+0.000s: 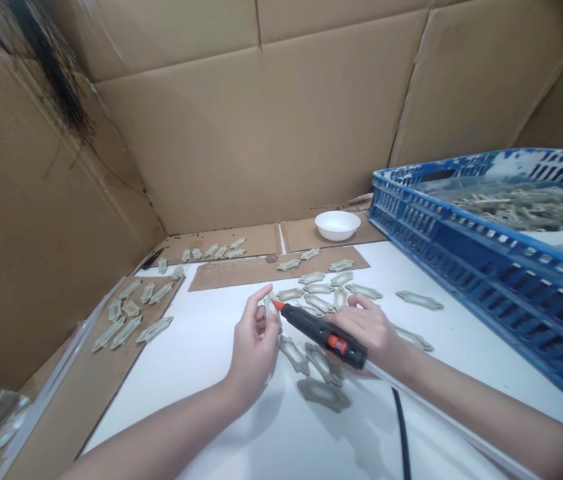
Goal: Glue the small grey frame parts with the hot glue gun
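Note:
My right hand point(368, 333) is wrapped round a black hot glue gun point(318, 331) with an orange nozzle and a long white glue stick point(441, 407) out of its back. Between the thumb and fingers of my left hand point(255, 340) is a small pale frame-shaped piece point(270, 308), partly hidden by the fingers. The nozzle points at this piece, at or very near its surface; I cannot tell whether they touch. Several like pieces lie around the hands on the white tabletop point(201, 387), among them a larger-looking one point(324, 393) close to me.
A blue plastic crate point(461, 240) full of similar pieces stands on the right. At the back is a white bowl point(338, 225). Cardboard strips point(231, 275) hold more pieces at the back and left. Cardboard walls point(271, 133) enclose the table; dark strands point(56, 73) hang upper left.

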`<action>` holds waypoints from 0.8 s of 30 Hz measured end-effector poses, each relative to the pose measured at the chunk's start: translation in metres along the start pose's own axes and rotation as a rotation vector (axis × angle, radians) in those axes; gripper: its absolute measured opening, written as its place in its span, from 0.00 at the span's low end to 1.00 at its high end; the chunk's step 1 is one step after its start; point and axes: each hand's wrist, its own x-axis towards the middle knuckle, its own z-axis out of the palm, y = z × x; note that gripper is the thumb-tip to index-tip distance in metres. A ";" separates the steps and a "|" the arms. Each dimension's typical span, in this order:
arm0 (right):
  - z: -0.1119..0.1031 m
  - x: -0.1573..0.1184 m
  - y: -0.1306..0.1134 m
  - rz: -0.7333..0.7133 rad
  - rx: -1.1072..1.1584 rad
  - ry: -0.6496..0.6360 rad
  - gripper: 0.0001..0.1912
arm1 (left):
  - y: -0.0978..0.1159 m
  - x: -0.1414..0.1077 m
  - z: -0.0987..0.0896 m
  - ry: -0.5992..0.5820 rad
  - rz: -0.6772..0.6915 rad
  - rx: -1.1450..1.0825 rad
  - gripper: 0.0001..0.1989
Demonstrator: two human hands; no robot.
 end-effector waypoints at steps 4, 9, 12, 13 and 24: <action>0.001 -0.001 0.001 -0.016 -0.027 -0.006 0.07 | -0.001 0.000 -0.001 0.007 0.009 0.030 0.20; -0.003 0.005 -0.005 -0.013 -0.102 -0.041 0.09 | -0.001 0.000 -0.002 0.017 0.013 0.065 0.19; -0.006 0.009 -0.010 -0.027 -0.130 -0.040 0.14 | -0.001 0.001 -0.002 0.023 0.013 0.072 0.19; -0.006 0.010 -0.011 -0.026 -0.139 -0.038 0.14 | -0.001 0.001 -0.002 0.022 0.010 0.068 0.19; -0.006 0.012 -0.014 -0.039 -0.221 -0.030 0.16 | -0.001 0.001 -0.002 -0.009 -0.057 -0.026 0.20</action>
